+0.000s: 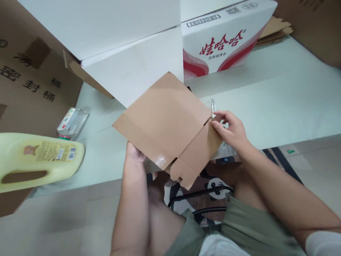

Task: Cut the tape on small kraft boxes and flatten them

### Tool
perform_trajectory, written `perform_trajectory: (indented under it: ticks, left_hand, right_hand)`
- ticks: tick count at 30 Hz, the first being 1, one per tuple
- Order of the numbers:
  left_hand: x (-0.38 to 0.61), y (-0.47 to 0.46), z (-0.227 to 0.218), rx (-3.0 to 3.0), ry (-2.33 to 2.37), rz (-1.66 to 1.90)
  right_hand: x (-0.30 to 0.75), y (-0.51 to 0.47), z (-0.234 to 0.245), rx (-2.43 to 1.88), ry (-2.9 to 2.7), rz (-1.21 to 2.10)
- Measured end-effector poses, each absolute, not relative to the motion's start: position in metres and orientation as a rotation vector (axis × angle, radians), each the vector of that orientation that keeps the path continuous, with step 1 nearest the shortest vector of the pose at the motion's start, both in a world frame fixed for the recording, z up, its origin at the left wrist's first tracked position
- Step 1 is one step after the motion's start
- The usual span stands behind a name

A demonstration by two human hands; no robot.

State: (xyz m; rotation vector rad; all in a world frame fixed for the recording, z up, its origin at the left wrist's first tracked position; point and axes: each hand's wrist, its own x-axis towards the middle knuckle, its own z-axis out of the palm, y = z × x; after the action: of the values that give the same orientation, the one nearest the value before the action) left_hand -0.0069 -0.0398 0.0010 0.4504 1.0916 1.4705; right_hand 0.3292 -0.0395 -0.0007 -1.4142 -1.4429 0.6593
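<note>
A small brown cardboard box (165,121), folded partly flat with its flaps loose, is held over the near edge of the pale green table (279,106). My left hand (134,153) grips it from beneath at the lower left, fingers hidden under the cardboard. My right hand (230,129) pinches the right corner where a side flap (197,156) folds down. A thin clear pen-like object (212,106) lies on the table just beyond my right fingers.
A large white carton (128,46) stands behind the box, with a white and red printed carton (226,39) to its right. A yellow jug (34,160) and a small clear bottle (71,122) lie at the left. Brown cartons flank the left side.
</note>
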Motion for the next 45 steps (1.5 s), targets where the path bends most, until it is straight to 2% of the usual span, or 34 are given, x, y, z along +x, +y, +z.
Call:
perform_trajectory:
  ticks: [2,7,13,19,26,34,38,41,45]
  left_hand:
    - [-0.002,-0.039,0.008,0.394,1.088,1.473]
    - [0.007,-0.038,0.025,0.397,1.051,1.552]
    - [0.01,-0.037,0.018,0.368,1.092,1.556]
    - [0.018,-0.036,0.011,0.269,1.034,1.55]
    - [0.016,-0.04,0.029,0.214,0.909,1.499]
    - [0.025,-0.04,0.037,0.139,0.916,1.469]
    - [0.032,-0.037,0.03,0.165,0.936,1.434]
    - [0.038,-0.031,0.024,0.199,0.99,1.403]
    - [0.045,-0.02,0.018,0.24,1.127,1.366]
  right_hand:
    - [0.33,-0.038,0.0,-1.438,-1.337,0.685]
    - [0.332,-0.034,-0.003,-1.36,-1.038,1.277]
    - [0.321,-0.041,-0.003,-1.278,-0.996,1.205]
    - [0.301,-0.06,0.007,-1.216,-0.944,1.503]
    - [0.34,-0.074,0.035,-1.17,-0.638,1.216]
    - [0.476,-0.117,0.034,-1.445,-0.412,0.509]
    - [0.515,-0.087,0.037,-1.642,-0.507,0.21]
    - [0.543,-0.017,0.053,-1.627,-0.779,0.222]
    - [0.561,0.086,0.072,-1.448,-0.919,0.487]
